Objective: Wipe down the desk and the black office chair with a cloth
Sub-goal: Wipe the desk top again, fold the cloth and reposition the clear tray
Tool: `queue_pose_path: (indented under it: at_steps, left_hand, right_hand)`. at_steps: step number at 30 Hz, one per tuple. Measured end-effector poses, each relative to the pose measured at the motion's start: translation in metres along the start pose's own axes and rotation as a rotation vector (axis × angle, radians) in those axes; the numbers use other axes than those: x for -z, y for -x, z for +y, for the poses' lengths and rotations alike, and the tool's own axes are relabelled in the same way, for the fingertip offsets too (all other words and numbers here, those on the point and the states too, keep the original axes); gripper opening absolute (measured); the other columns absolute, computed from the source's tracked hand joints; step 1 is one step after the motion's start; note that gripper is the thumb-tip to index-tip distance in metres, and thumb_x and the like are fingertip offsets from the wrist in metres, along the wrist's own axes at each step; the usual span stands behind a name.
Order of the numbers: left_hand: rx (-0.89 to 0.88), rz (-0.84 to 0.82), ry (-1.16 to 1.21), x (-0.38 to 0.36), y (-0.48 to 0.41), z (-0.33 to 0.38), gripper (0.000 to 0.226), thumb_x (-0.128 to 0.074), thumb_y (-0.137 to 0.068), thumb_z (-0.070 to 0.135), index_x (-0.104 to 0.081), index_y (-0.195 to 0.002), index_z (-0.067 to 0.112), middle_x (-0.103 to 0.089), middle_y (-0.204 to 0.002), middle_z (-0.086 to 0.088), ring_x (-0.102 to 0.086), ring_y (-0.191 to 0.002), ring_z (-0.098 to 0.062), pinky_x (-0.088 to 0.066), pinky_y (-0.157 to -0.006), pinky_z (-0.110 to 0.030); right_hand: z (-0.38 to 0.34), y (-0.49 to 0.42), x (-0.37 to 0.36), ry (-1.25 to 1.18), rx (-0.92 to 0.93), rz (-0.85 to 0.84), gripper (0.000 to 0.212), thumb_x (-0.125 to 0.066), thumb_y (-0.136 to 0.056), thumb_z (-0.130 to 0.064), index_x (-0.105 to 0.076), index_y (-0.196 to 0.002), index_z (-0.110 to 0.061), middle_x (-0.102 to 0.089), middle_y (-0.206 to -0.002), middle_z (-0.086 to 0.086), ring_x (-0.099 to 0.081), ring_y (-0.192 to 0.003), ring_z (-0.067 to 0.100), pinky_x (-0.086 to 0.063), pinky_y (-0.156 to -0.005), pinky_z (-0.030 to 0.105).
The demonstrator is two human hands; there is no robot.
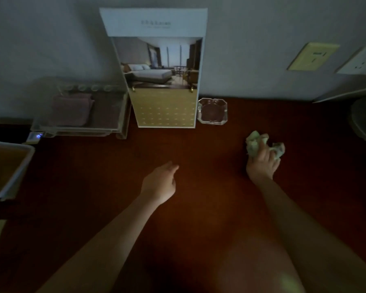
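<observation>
A person's right hand (pixel 261 163) clutches a crumpled pale-green cloth (pixel 253 143), fingers curled over the wad and pressing it against the dark reddish-brown desk (pixel 209 208), right of centre. Folds of the cloth bulge out on both sides of the fingers. The left hand (pixel 160 182) holds nothing; its fingers are loosely extended over the middle of the desktop, well apart from the cloth, and the dim light does not show whether it touches the wood.

Beyond the cloth, a square glass ashtray (pixel 212 112) sits at the back edge of the desk, near the wall. Just left of it stands a desk calendar (pixel 163 81), leaning back against the wall, its upper panel showing a photograph of a hotel bedroom and its lower panel a gold date grid. Further left, a clear plastic tray (pixel 123 115) holds a folded pinkish towel (pixel 72 111), with a row of small glasses behind it. A small device with a blue light (pixel 35 136) glows at the tray's front-left corner. A white-rimmed container (pixel 19 166) sits at the desk's far-left edge. On the wall to the right are a yellowed socket plate (pixel 313 57) and a white power outlet (pixel 359 62).
</observation>
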State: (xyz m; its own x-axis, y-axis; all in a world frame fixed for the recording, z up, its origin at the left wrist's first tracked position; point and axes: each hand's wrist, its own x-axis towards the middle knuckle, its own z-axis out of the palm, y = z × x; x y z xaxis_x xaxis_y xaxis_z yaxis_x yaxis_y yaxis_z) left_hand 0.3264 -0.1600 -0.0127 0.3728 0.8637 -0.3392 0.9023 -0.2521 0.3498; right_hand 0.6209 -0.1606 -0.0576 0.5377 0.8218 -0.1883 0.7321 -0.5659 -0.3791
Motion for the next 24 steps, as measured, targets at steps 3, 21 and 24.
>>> queue_pose_path:
  at_steps: [3,21,24]
  left_hand:
    - [0.109,0.093,-0.047,0.016,0.021,-0.072,0.048,-0.045,-0.096,0.019,-0.035,-0.143,0.022,-0.032,-0.151,0.001,-0.036,-0.136,-0.016,-0.043,-0.104,-0.031]
    - [0.34,0.074,-0.089,0.049,0.093,-0.257,0.051,-0.038,-0.098,0.015,-0.027,-0.148,0.02,-0.025,-0.155,-0.007,-0.034,-0.137,-0.024,-0.04,-0.103,-0.035]
    - [0.268,0.017,-0.162,0.047,0.099,-0.266,0.06,-0.04,-0.097,0.014,-0.015,-0.151,0.02,-0.015,-0.158,-0.006,-0.027,-0.141,-0.023,-0.04,-0.104,-0.033]
  right_hand:
    - [-0.064,0.028,-0.036,0.012,-0.004,-0.02,0.066,-0.04,-0.095,-0.018,-0.005,-0.151,-0.015,-0.014,-0.157,0.009,0.0,-0.145,0.027,0.006,-0.115,0.051]
    - [-0.229,0.193,-0.138,0.251,0.607,-0.387,0.055,-0.033,-0.101,-0.036,-0.009,-0.151,-0.031,-0.006,-0.159,0.0,0.004,-0.147,0.022,0.004,-0.116,0.04]
    - [-0.173,0.177,-0.115,0.209,0.35,-0.137,0.057,-0.034,-0.096,-0.044,-0.027,-0.148,-0.023,-0.026,-0.155,0.009,-0.018,-0.143,0.034,-0.017,-0.114,0.047]
